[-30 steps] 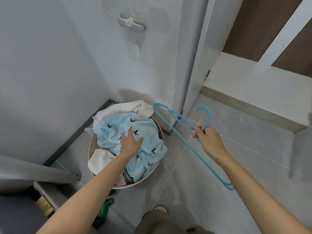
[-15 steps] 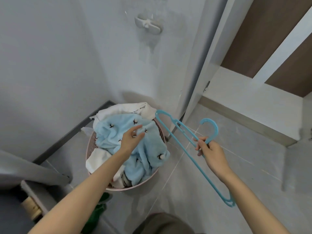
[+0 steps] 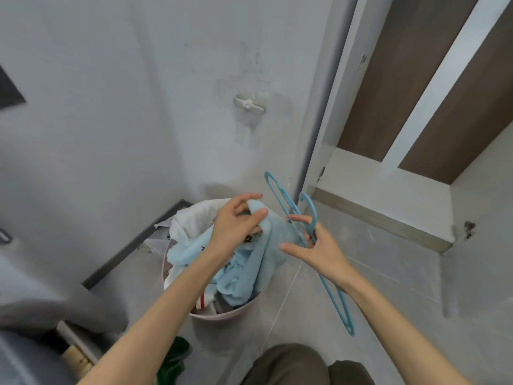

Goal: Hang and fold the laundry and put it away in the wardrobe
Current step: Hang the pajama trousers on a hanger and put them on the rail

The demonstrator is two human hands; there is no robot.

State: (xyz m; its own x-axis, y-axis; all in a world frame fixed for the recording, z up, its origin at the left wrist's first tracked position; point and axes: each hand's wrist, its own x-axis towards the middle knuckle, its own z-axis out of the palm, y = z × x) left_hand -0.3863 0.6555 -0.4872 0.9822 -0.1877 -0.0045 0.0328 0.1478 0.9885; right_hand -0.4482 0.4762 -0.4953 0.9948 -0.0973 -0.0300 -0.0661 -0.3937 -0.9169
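A pink laundry basket [image 3: 222, 318] stands on the floor by the wall, heaped with clothes. My left hand [image 3: 236, 223] pinches a fold of a light blue garment with small dark marks [image 3: 261, 262] and holds it lifted above the basket. White cloth [image 3: 191, 218] lies under it at the basket's back. My right hand [image 3: 316, 245] grips a blue plastic hanger [image 3: 337, 301] near its hook, with thumb and forefinger spread toward the blue garment. The hanger slants from upper left to lower right.
A grey wall with a small white hook [image 3: 248, 104] rises behind the basket. To the right stands an open white wardrobe door edge [image 3: 327, 107] and a pale wardrobe shelf [image 3: 388, 195]. A green object [image 3: 175, 359] lies on the floor below the basket.
My left hand has pulled the blue garment up out of the basket. My right hand has brought the hanger closer to the garment, and the view has tilted upward.
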